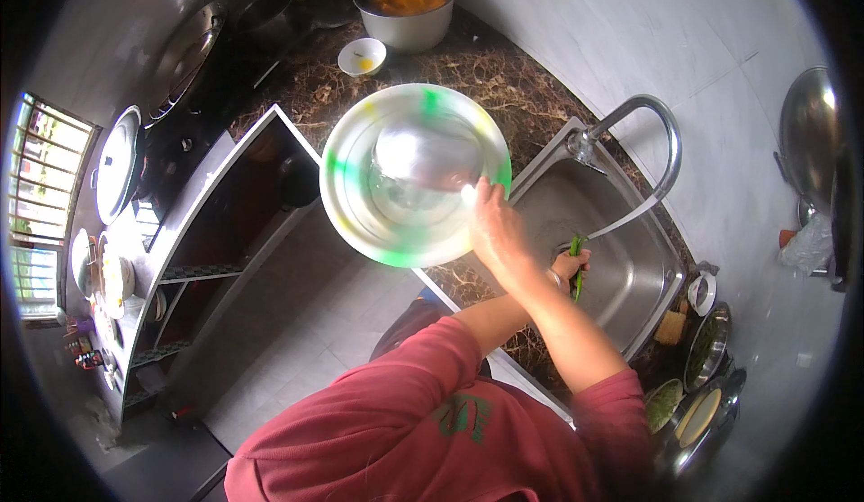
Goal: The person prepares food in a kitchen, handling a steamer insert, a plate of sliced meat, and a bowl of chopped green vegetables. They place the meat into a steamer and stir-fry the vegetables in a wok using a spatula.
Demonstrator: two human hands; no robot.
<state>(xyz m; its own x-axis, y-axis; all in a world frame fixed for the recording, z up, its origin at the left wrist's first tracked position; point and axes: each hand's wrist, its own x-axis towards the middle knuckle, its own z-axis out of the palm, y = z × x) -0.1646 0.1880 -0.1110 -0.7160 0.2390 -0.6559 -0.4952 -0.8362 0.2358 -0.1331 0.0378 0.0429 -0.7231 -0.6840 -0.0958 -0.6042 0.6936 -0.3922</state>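
My arms cross in front of me, the right forearm above the left. My left hand, with a bracelet at the wrist, grips a few long green pods, perhaps chili peppers. It is inside the stainless steel sink, by the water stream running from the curved tap. My right hand reaches left and holds the edge of a shiny metal bowl, blurred by motion. That bowl is over or inside a white plastic basin with green and yellow patches.
On the marbled counter stand a large pot of orange chunks and a small white bowl. A brush and a metal bowl of greens are right of the sink. Open shelving is at left.
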